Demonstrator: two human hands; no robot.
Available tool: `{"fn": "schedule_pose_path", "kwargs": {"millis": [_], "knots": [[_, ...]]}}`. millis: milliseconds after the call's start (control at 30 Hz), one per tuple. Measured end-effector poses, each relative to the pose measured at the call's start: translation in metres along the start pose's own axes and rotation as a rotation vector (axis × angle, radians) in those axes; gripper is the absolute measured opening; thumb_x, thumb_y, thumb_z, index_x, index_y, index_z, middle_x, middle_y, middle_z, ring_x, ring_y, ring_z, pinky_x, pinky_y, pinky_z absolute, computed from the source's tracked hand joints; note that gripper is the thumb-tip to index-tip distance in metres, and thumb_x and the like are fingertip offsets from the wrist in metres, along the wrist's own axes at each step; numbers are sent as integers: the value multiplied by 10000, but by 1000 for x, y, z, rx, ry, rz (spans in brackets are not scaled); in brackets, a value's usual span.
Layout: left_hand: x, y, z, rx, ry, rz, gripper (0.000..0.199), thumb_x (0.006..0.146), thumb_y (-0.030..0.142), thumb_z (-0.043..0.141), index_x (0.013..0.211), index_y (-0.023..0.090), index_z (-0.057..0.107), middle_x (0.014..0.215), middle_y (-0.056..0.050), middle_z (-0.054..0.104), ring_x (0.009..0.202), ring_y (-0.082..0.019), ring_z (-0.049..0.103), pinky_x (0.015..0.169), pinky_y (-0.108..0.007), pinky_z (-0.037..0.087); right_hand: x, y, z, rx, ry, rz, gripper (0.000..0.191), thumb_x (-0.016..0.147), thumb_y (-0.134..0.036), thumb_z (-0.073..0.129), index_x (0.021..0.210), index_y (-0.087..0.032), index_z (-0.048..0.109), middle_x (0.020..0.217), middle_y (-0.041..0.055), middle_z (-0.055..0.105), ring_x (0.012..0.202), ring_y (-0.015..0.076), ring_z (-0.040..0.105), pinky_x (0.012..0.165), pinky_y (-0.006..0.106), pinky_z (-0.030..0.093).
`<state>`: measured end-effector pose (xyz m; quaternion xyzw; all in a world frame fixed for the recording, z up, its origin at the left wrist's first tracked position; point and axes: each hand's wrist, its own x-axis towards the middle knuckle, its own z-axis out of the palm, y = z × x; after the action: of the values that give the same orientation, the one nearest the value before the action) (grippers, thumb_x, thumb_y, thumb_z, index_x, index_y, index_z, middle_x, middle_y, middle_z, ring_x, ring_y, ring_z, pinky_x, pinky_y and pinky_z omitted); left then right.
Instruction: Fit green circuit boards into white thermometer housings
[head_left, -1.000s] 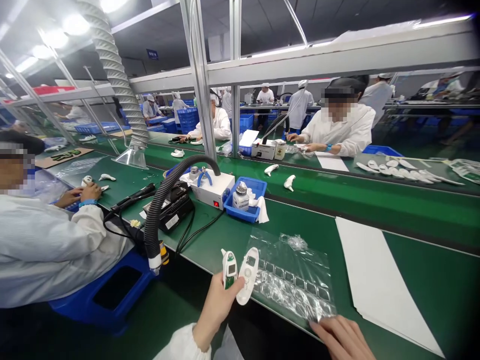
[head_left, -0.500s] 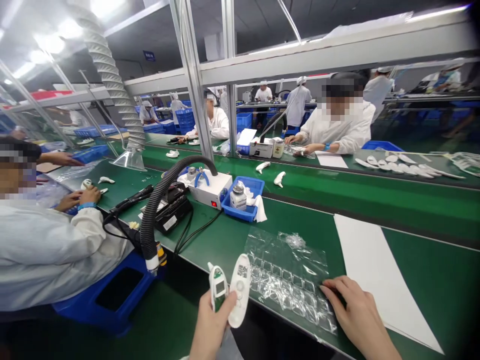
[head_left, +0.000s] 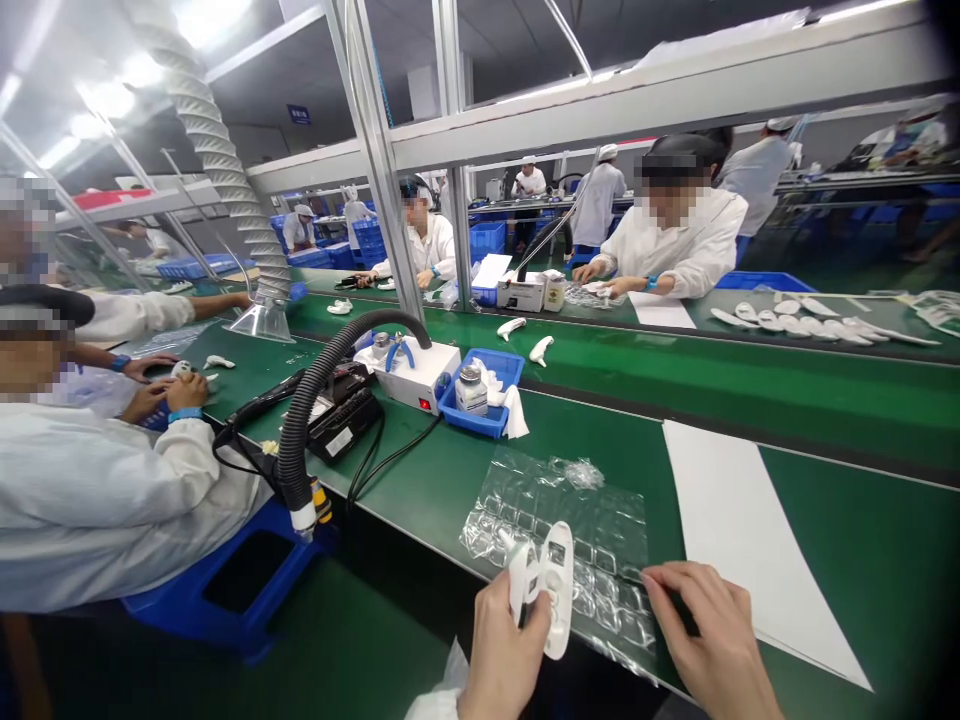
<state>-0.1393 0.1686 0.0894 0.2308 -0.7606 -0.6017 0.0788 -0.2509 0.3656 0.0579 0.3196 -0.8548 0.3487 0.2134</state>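
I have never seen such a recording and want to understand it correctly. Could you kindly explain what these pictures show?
No robot here: you see a person's two bare hands, through a camera worn on the head that looks forward and down. The left hand holds two white plastic casing parts; one shows a window-like opening. The right hand has its fingertips at the edge of a clear plastic sheet patterned with squares. This sheet lies on a green workbench, near white paper. Further back are a blue tray with a bottle in it, and a white box with a black corrugated hose. Other people are at the benches.
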Motion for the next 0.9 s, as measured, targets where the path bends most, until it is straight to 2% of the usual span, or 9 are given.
{"fn": "schedule_pose_path", "kwargs": {"millis": [100, 167, 200, 300, 367, 533, 733, 900], "knots": [[-1, -2, 1, -69, 0, -21, 216, 846, 308, 530, 895, 141, 659, 859, -72, 676, 832, -213, 599, 771, -270, 457, 6, -7, -10, 109, 41, 255, 215, 862, -424, 536, 809, -219, 570, 787, 36, 615, 707, 193, 564, 679, 319, 389], [-3, -1, 5, -88, 4, -4, 203, 841, 289, 531, 903, 143, 660, 873, -70, 672, 843, -213, 600, 776, -268, 462, 10, -18, -14, 221, 6, 436, 255, 846, -474, 546, 806, -222, 564, 778, 21, 606, 667, 170, 546, 605, 270, 409], [-4, 0, 7, -84, 13, 17, 193, 832, 269, 535, 903, 144, 663, 880, -71, 673, 846, -213, 603, 781, -269, 463, 11, -25, -14, 282, -32, 474, 264, 841, -484, 550, 803, -223, 562, 771, 16, 601, 659, 162, 541, 578, 251, 412], [-6, 3, 16, -66, 51, 76, 179, 791, 204, 542, 886, 143, 682, 879, -75, 681, 832, -214, 612, 795, -283, 467, 14, -46, -7, 395, -153, 447, 273, 856, -478, 537, 772, -219, 556, 756, 10, 590, 677, 154, 540, 604, 234, 421], [-7, 3, 21, -53, 79, 89, 180, 771, 190, 546, 863, 141, 693, 865, -79, 679, 811, -215, 612, 787, -293, 471, 15, -54, 2, 386, -175, 436, 287, 866, -481, 522, 759, -218, 561, 750, 7, 586, 666, 147, 531, 627, 243, 415], [-10, -2, 26, -79, 139, 51, 234, 741, 197, 574, 938, 146, 690, 932, -91, 677, 890, -239, 613, 840, -307, 466, 17, -56, 17, 358, -216, 462, 314, 870, -511, 499, 754, -226, 563, 716, -1, 560, 624, 142, 498, 576, 246, 394], [-9, -2, 25, -108, 115, 60, 201, 741, 173, 555, 890, 147, 687, 870, -80, 669, 813, -220, 614, 786, -294, 475, 13, -59, 22, 303, -162, 517, 350, 841, -550, 497, 716, -229, 565, 724, 6, 554, 648, 159, 486, 640, 277, 411], [-9, -6, 26, -59, 121, 20, 226, 725, 157, 558, 905, 134, 691, 866, -86, 668, 810, -227, 606, 788, -301, 468, 8, -59, 28, 275, -174, 620, 370, 800, -589, 509, 753, -228, 576, 744, 18, 575, 666, 173, 511, 635, 292, 437]]}}
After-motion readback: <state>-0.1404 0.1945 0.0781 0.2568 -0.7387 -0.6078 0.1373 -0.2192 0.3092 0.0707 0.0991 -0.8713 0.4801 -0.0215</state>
